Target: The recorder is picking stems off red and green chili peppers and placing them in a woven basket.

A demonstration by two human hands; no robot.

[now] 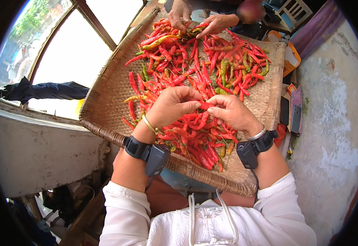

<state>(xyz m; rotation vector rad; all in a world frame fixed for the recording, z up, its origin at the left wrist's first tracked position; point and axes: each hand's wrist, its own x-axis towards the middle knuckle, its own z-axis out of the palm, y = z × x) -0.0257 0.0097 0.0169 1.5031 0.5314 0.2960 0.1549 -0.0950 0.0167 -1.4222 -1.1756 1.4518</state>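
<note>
Between my two hands is a red chili pepper (204,105), held just above the pile. My left hand (174,104) pinches one end with thumb and fingers. At the other end, the thumb and fingertips of my right hand (231,112) close on the same pepper. Under and around them many chili peppers (179,67) lie heaped in a wide woven basket tray (111,84). Most are red, with some green, yellow and orange ones mixed in. The pepper's ends are partly covered by my fingers.
Across the tray, another person's hands (218,24) reach into the far peppers. A folded dark umbrella (56,90) lies by the window at left. A worn white wall (330,102) stands at right, with an orange container (291,55) and a phone (296,117) beside the tray.
</note>
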